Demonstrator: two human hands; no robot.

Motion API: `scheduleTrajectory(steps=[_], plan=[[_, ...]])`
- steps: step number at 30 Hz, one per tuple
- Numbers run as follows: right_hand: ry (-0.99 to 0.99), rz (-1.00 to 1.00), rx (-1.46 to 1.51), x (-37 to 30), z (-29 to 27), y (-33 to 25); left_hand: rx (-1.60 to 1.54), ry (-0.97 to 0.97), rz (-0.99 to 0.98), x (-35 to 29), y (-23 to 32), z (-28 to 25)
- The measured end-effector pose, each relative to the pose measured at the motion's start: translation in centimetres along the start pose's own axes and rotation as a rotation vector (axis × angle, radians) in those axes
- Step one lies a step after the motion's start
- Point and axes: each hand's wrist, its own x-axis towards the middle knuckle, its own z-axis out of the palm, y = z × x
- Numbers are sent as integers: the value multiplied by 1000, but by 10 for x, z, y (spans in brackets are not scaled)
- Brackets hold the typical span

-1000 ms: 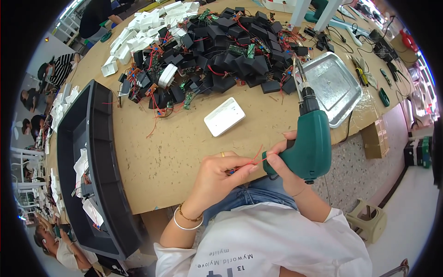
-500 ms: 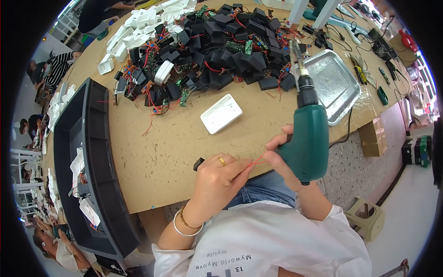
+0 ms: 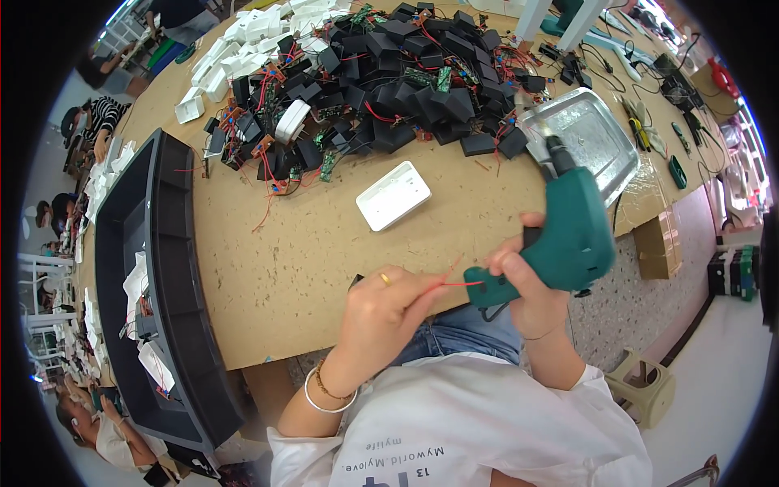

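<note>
My right hand [image 3: 531,280] is closed around the grip of a green power drill [image 3: 580,223]. The drill is tilted, its chuck and blurred front end over the metal tray. My left hand [image 3: 381,312] pinches thin red wires [image 3: 456,283], whose free ends spread apart toward the base of the drill's grip. Behind the left hand, a corner of a small black block [image 3: 355,281] peeks out, mostly hidden. Further up the table, beyond both hands, an open white plastic case [image 3: 393,196] lies by itself.
A large pile of black blocks [image 3: 389,89] with circuit boards and red wires fills the far table, beside white cases [image 3: 243,49]. A black bin [image 3: 174,268] stands left, a metal tray [image 3: 604,134] right. Pliers [image 3: 637,126] lie beyond it. Other people work at the left.
My right hand has turned the drill and shifted it right, bringing the grip's base into view. Its fingers have come away from the red wires. My left hand stays nearly in place.
</note>
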Motion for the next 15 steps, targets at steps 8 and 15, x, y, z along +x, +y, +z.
scheduleTrajectory(steps=[8, 15], plan=[[-6, -117, -49, 0, -14, 2, 234, 195, -337, 44, -68, -27], [-51, -45, -68, -9, -17, 9, 224, 235, -229, 41, -86, 28]])
